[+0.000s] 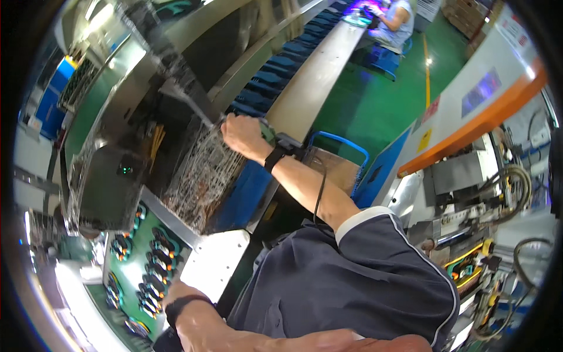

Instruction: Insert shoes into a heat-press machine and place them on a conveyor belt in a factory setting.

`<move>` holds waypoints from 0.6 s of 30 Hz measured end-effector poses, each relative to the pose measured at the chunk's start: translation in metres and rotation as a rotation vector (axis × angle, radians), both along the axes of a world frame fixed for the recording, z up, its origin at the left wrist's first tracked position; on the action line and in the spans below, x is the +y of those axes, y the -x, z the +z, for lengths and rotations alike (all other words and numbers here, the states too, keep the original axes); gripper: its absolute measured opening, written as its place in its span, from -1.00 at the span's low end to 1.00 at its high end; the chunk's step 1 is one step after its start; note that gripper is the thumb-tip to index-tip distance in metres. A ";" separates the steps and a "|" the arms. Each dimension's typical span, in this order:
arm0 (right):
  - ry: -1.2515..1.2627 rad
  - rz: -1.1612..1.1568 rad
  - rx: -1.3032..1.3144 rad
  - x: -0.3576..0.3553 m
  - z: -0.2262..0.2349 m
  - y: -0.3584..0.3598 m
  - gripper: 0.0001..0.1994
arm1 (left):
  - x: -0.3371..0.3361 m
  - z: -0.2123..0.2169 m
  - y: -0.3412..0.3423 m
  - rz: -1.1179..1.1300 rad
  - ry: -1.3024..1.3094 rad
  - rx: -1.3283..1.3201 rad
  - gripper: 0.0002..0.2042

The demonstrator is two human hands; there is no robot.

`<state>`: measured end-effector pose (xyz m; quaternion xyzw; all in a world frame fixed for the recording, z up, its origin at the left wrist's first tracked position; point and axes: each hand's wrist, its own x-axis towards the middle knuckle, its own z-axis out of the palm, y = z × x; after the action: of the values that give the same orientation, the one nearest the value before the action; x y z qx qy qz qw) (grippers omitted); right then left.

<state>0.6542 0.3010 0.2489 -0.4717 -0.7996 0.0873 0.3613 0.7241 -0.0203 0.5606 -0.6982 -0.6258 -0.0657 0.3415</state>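
Observation:
My right hand (243,135), with a black wristband, is closed at the lower end of a long grey bar (185,79) that slants down from the upper left. What its fingers hold is hidden. Beneath it is a heap of tangled, whitish strands (202,170), against a blue panel (239,196). My left hand (179,290), blurred and also wearing a dark band, is low in the view by a white plate (217,264). Its fingers cannot be made out. Close by, several black, teal and orange pieces (157,264) lie in rows on a green surface (132,267).
A pale bench (316,70) runs away beside a row of dark blue flat pieces (281,64). A person (396,23) sits at its far end. A blue-framed cart (337,167) and a white machine with an orange edge (475,105) stand right, near hoses (516,182).

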 end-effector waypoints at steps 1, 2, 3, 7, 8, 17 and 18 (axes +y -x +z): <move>0.007 -0.031 0.001 0.005 -0.003 0.001 -0.71 | 0.001 -0.001 0.001 -0.004 0.006 -0.010 -0.87; 0.043 -0.031 -0.002 0.007 -0.003 0.001 -0.70 | 0.001 -0.002 0.004 -0.005 0.016 -0.015 -0.86; 0.085 -0.044 -0.005 0.010 -0.003 -0.004 -0.69 | 0.007 0.002 -0.004 -0.064 0.009 -0.089 -0.85; 0.132 -0.091 -0.052 0.019 -0.002 -0.021 -0.66 | 0.028 -0.024 0.005 -0.352 -0.005 -0.373 -0.82; 0.161 -0.058 -0.079 0.012 0.005 -0.008 -0.65 | 0.023 -0.031 0.007 -0.395 -0.019 -0.436 -0.82; 0.291 0.002 -0.209 0.011 0.013 -0.005 -0.58 | -0.025 -0.143 0.041 -0.696 0.043 -0.847 -0.74; 0.276 -0.026 -0.212 0.014 0.013 -0.013 -0.57 | -0.047 -0.172 0.065 -0.543 0.052 -0.797 -0.73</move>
<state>0.6668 0.3146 0.2616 -0.5338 -0.8074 0.1416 0.2079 0.6587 -0.0671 0.3883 -0.7650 -0.5043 -0.3994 0.0281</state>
